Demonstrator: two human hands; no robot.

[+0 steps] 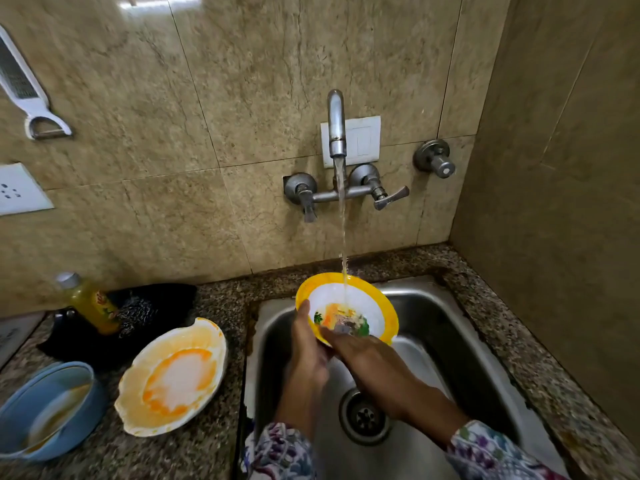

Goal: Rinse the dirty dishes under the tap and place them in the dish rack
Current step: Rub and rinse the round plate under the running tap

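A small yellow-rimmed bowl (360,299) with a white inside and a printed picture is tilted over the steel sink (460,344), under the stream from the wall tap (336,126). My left hand (306,344) grips its left rim. The fingers of my right hand (367,358) press into its lower inside. On the counter to the left lie a white plate (173,375) smeared with orange and a blue bowl (45,410) with orange residue. No dish rack is in view.
A yellow bottle (88,301) stands on a dark cloth (152,306) at the back of the granite counter (214,445). A peeler (24,88) and a socket (17,190) are on the left wall. A tiled side wall closes the right. The sink drain (365,415) is uncovered.
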